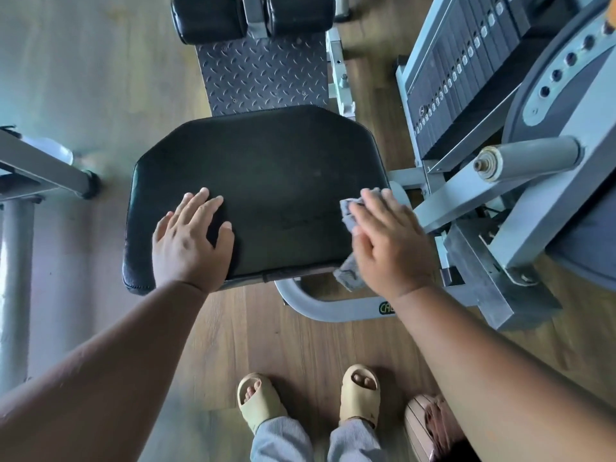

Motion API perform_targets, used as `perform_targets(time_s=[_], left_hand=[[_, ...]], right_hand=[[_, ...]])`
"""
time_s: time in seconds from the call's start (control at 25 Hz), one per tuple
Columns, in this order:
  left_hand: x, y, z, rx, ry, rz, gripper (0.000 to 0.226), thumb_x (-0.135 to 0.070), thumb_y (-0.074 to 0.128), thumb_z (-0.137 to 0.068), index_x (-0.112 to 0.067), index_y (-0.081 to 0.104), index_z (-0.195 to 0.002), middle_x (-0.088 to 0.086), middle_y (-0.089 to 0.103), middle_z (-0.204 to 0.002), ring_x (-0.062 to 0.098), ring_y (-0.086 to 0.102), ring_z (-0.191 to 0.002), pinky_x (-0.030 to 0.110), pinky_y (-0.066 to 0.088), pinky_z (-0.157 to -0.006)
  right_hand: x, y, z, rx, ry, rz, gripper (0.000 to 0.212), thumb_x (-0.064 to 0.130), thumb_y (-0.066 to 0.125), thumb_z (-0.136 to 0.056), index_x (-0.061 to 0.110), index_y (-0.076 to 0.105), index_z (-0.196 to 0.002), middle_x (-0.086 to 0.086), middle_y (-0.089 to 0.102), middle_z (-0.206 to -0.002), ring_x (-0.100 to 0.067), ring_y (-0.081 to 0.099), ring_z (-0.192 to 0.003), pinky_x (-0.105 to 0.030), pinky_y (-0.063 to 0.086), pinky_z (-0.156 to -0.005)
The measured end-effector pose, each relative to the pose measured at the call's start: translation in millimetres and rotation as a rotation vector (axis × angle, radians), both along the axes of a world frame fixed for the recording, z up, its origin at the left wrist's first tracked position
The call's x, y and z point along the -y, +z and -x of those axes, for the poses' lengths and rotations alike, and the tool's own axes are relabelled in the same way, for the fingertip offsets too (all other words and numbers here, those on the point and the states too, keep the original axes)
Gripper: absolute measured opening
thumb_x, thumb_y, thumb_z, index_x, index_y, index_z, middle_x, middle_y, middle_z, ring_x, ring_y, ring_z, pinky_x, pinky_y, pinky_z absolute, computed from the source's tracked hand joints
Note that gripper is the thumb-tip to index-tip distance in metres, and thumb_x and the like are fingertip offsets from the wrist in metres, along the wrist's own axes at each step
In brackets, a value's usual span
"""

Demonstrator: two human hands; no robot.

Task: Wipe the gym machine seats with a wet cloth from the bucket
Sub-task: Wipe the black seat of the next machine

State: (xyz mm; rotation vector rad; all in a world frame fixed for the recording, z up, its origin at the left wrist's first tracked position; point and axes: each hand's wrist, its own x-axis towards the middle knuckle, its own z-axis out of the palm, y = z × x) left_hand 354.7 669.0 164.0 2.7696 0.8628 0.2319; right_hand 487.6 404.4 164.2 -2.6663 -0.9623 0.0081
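Note:
A black padded machine seat [266, 181] fills the middle of the view. My left hand [191, 238] lies flat on its near left part, fingers spread, holding nothing. My right hand [390, 238] presses a grey cloth [348, 271] against the seat's right edge; the cloth shows beyond my fingertips and hangs down below the seat's near right corner. A pinkish ribbed bucket [423, 425] stands on the floor at the bottom right, mostly hidden behind my right forearm.
Two black roller pads [253, 15] and a checker-plate footrest [263, 75] lie beyond the seat. A weight stack [466, 71] and grey frame arms [526, 155] crowd the right side. Another machine's frame [40, 168] stands left. My sandalled feet [306, 398] rest on the wooden floor.

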Motion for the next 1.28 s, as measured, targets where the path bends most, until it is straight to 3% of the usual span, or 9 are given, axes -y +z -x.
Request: perform_targets(time_s=[0.16, 0.44, 0.64, 0.76, 0.88, 0.96, 1.16, 1.2, 1.28], left_hand=[[0.2, 0.2, -0.8, -0.006, -0.002, -0.018, 0.051, -0.042, 0.041, -0.090, -0.026, 0.056, -0.135, -0.004, 0.046, -0.152, 0.017, 0.035, -0.145, 0.043, 0.027, -0.117], [-0.4, -1.3, -1.8, 0.011, -0.008, -0.058, 0.050, -0.040, 0.045, -0.088, -0.024, 0.058, -0.133, -0.003, 0.049, -0.149, 0.019, 0.038, -0.142, 0.044, 0.030, -0.115], [-0.8, 0.2, -2.0, 0.009, -0.006, -0.057, 0.051, -0.041, 0.043, -0.087, -0.023, 0.058, -0.132, -0.003, 0.050, -0.148, 0.019, 0.039, -0.142, 0.046, 0.032, -0.114], [-0.4, -0.5, -2.2, 0.005, -0.006, -0.056, 0.050, -0.040, 0.043, -0.087, -0.023, 0.058, -0.132, -0.003, 0.050, -0.149, 0.019, 0.039, -0.142, 0.047, 0.033, -0.113], [-1.7, -2.6, -1.7, 0.002, -0.010, -0.053, 0.050, -0.040, 0.044, -0.087, -0.023, 0.058, -0.132, -0.003, 0.050, -0.149, 0.019, 0.038, -0.143, 0.047, 0.033, -0.113], [-1.9, -2.6, -1.1, -0.011, -0.014, -0.054, 0.050, -0.039, 0.044, -0.087, -0.023, 0.057, -0.133, -0.003, 0.049, -0.149, 0.019, 0.037, -0.143, 0.047, 0.032, -0.113], [-2.4, 0.5, -1.6, -0.011, -0.019, -0.038, 0.051, -0.039, 0.045, -0.087, -0.023, 0.057, -0.134, -0.003, 0.048, -0.150, 0.018, 0.036, -0.144, 0.048, 0.032, -0.113], [-2.9, 0.8, -1.5, -0.012, -0.016, -0.037, 0.051, -0.038, 0.045, -0.087, -0.023, 0.057, -0.134, -0.002, 0.048, -0.150, 0.018, 0.037, -0.144, 0.048, 0.033, -0.113], [-1.8, 1.6, -1.2, -0.019, -0.009, -0.038, 0.051, -0.038, 0.044, -0.087, -0.023, 0.058, -0.134, -0.003, 0.048, -0.150, 0.018, 0.036, -0.144, 0.048, 0.032, -0.113]], right_hand=[[-23.6, 8.6, -27.6, -0.153, -0.158, 0.069, 0.046, 0.021, 0.032, -0.104, 0.015, 0.047, -0.146, -0.005, 0.034, -0.160, -0.031, 0.025, -0.148, -0.048, 0.034, -0.114], [-140.1, -3.0, -105.2, -0.146, -0.027, 0.220, 0.052, 0.027, 0.033, -0.097, 0.012, 0.038, -0.147, -0.010, 0.027, -0.161, -0.032, 0.020, -0.148, -0.049, 0.017, -0.120], [-84.8, 10.7, -26.6, -0.181, 0.587, 0.204, 0.062, 0.038, 0.035, -0.093, 0.022, 0.036, -0.152, -0.004, 0.026, -0.164, -0.027, 0.020, -0.150, -0.047, 0.018, -0.121], [-45.6, 6.1, -71.4, -0.112, 0.368, 0.212, 0.055, 0.028, 0.030, -0.097, 0.017, 0.037, -0.150, -0.008, 0.030, -0.162, -0.032, 0.025, -0.148, -0.053, 0.027, -0.116], [-87.4, 0.1, -116.5, -0.160, -0.005, 0.256, 0.055, 0.027, 0.031, -0.099, 0.016, 0.029, -0.152, -0.008, 0.019, -0.165, -0.030, 0.012, -0.152, -0.050, 0.016, -0.120], [-137.8, 1.9, -98.8, -0.173, 0.026, 0.244, 0.062, 0.032, 0.029, -0.095, 0.016, 0.026, -0.154, -0.008, 0.015, -0.167, -0.029, 0.010, -0.152, -0.048, 0.011, -0.122], [-122.0, 7.0, -35.0, -0.160, 0.614, 0.173, 0.056, 0.028, 0.033, -0.099, 0.016, 0.036, -0.153, -0.006, 0.029, -0.163, -0.025, 0.022, -0.151, -0.044, 0.017, -0.121], [-105.4, 7.3, -43.2, -0.136, 0.616, 0.161, 0.055, 0.027, 0.033, -0.098, 0.016, 0.040, -0.151, -0.006, 0.034, -0.161, -0.027, 0.027, -0.149, -0.045, 0.023, -0.119], [-88.0, 1.6, -77.0, -0.085, 0.360, 0.203, 0.055, 0.025, 0.030, -0.096, 0.015, 0.041, -0.149, -0.008, 0.034, -0.160, -0.030, 0.027, -0.148, -0.049, 0.027, -0.118]])
